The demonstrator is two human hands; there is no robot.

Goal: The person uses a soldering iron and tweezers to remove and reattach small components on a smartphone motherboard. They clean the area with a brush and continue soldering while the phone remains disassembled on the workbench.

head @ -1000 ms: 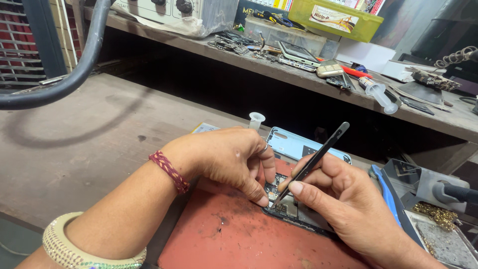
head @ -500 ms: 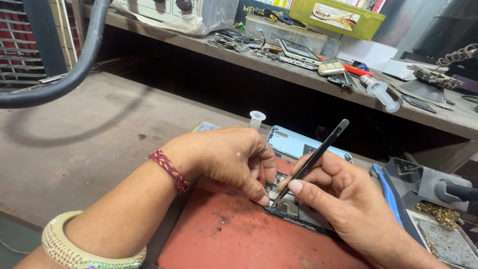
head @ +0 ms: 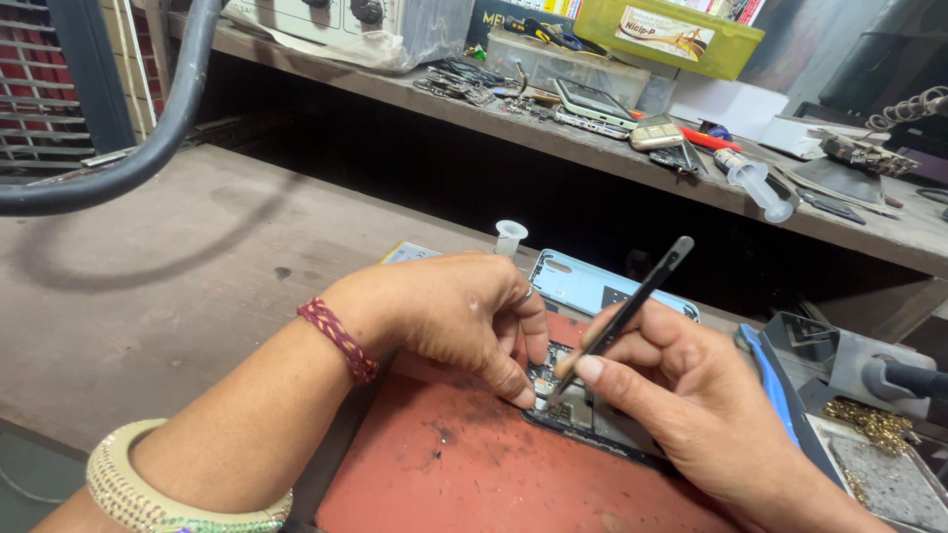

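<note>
No change since earlier: left hand (head: 464,316) presses opened phone (head: 583,400) flat; right hand (head: 681,395) pinches slim black tweezers (head: 627,311); worn red mat (head: 474,464).

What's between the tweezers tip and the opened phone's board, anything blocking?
Nothing visible blocks it. The right hand holds the black tweezers with the tip already down on the opened phone. The left hand presses its fingertips on the phone just beside the tip, not across it.
</note>
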